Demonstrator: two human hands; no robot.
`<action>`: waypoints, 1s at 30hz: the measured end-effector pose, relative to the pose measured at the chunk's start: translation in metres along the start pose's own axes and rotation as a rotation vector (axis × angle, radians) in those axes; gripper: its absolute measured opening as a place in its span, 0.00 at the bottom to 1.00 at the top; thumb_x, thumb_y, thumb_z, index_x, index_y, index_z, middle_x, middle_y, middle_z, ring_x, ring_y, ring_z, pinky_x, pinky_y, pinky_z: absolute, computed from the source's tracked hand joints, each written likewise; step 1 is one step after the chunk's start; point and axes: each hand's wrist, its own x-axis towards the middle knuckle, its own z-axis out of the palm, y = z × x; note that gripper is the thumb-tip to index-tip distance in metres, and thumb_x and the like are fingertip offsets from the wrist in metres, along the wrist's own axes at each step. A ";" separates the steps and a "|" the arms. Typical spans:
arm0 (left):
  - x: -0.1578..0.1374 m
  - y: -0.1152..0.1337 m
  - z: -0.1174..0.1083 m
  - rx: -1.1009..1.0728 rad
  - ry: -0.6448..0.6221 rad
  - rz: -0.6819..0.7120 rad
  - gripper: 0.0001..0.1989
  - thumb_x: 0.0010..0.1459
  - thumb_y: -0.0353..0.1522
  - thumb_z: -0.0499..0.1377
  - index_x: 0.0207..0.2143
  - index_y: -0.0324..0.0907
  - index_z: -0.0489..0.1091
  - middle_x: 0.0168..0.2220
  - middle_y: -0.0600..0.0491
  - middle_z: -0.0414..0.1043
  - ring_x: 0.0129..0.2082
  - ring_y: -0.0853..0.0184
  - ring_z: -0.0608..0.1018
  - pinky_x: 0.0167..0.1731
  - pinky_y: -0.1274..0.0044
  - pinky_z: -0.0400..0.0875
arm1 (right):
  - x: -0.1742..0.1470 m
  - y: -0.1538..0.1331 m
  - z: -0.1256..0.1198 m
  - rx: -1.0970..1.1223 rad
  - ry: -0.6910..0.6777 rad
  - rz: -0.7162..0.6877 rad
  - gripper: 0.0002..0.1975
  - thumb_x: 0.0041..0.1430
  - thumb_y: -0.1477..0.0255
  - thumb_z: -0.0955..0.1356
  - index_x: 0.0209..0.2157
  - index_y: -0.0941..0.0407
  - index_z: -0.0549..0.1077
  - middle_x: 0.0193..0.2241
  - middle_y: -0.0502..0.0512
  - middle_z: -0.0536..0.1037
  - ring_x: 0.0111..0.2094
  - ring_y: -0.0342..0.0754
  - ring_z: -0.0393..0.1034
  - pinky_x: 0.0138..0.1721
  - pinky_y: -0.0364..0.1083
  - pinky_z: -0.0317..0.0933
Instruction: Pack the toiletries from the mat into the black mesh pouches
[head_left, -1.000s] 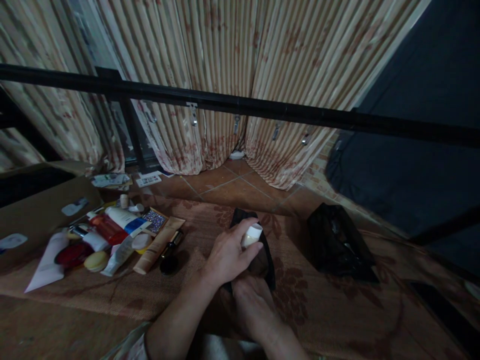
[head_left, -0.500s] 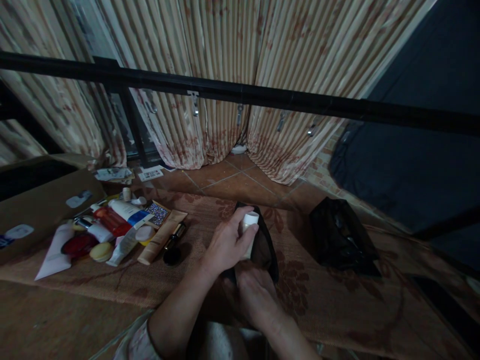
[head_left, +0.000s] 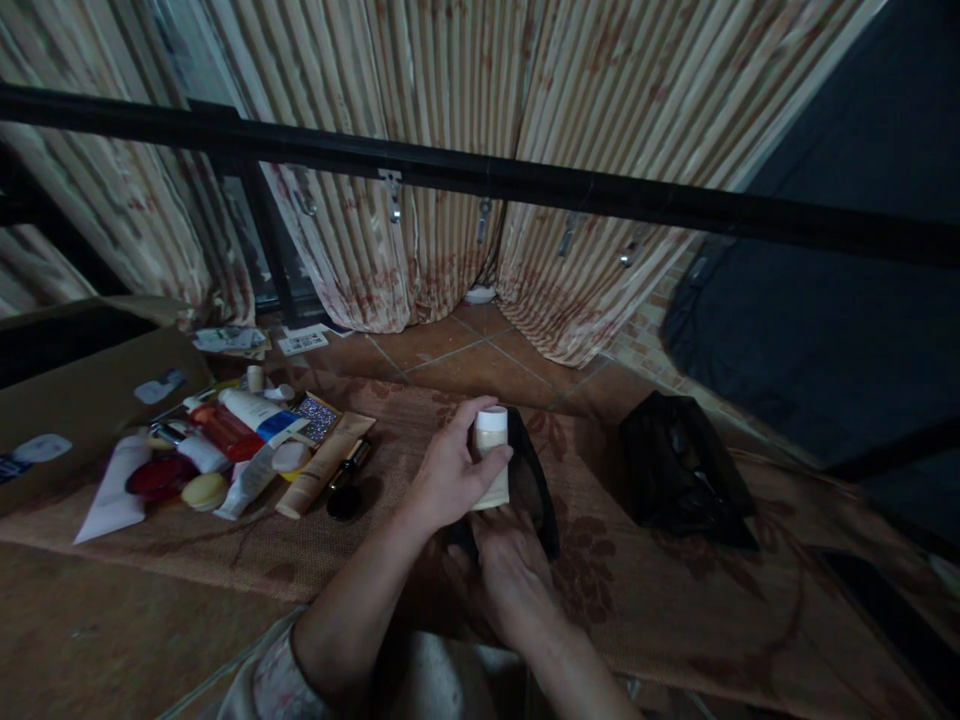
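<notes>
A cream-coloured tube (head_left: 492, 438) with a white cap stands upright, cap up, in the grip of my left hand (head_left: 448, 475). The thumb crosses its front and the fingers go round the far side. Just below the tube, my right hand (head_left: 511, 560) is closed on the near side of a black mesh bag (head_left: 535, 480); its fingertips are partly hidden. Behind and to the right of the tube, the bag's dark rim shows.
Left lie several cosmetics, among them a tan tube (head_left: 322, 468), a red bottle (head_left: 231, 432) and a glittery palette (head_left: 315, 415), beside a cardboard box (head_left: 112, 390). A second black bag (head_left: 679, 470) stands right. A dark rail (head_left: 480, 172) crosses before the curtains.
My left hand has tilted the tube a little, so more of its cream body shows. The right hand has shifted slightly at the bag.
</notes>
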 end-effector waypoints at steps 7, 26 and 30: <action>0.000 -0.002 0.003 0.006 -0.007 -0.011 0.25 0.55 0.31 0.57 0.55 0.44 0.57 0.48 0.51 0.68 0.46 0.67 0.72 0.48 0.75 0.64 | 0.000 0.000 0.000 -0.009 -0.010 -0.006 0.13 0.54 0.72 0.65 0.43 0.55 0.71 0.43 0.57 0.74 0.49 0.52 0.62 0.54 0.52 0.46; 0.000 0.002 0.003 0.131 -0.022 -0.014 0.23 0.55 0.32 0.56 0.54 0.44 0.57 0.46 0.52 0.69 0.42 0.68 0.73 0.44 0.76 0.66 | 0.000 0.001 0.003 0.008 -0.006 -0.022 0.10 0.56 0.72 0.65 0.40 0.56 0.72 0.39 0.57 0.75 0.47 0.51 0.64 0.55 0.53 0.45; 0.000 0.002 0.003 0.144 -0.021 -0.004 0.23 0.56 0.33 0.56 0.54 0.44 0.58 0.46 0.51 0.69 0.42 0.68 0.73 0.44 0.76 0.66 | 0.000 0.000 0.003 -0.003 0.006 -0.017 0.09 0.55 0.73 0.65 0.39 0.57 0.72 0.39 0.57 0.75 0.45 0.51 0.65 0.55 0.53 0.45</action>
